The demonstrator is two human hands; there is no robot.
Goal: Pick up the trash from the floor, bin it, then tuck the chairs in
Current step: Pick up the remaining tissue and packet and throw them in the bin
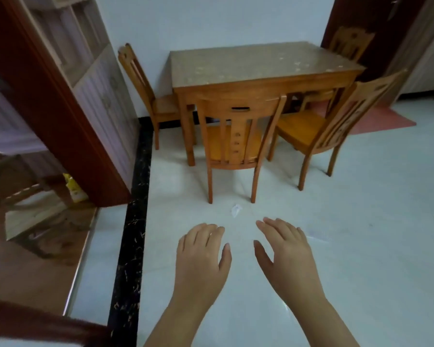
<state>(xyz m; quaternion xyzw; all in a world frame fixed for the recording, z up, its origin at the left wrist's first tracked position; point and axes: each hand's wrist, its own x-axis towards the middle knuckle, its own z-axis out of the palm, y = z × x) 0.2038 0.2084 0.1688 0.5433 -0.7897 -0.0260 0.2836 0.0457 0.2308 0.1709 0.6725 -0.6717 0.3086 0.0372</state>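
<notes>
Your left hand (201, 256) and right hand (286, 251) both hang spread and empty. The small crumpled white paper scrap (236, 209) lies on the pale tiled floor (361, 246) just ahead, between them, behind the nearest slat-backed wooden chair (238, 146). Neither hand is clearly nearer.

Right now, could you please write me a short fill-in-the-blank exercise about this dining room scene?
1. The scrap of white paper lies on the ____, just beyond both hands.
2. The left hand and the right hand are both ____, holding nothing.
3. The number of wooden chairs visible around the table is ____.
4. The nearest chair shows its ____ to the camera.

Missing words: floor; open; four; back
</notes>
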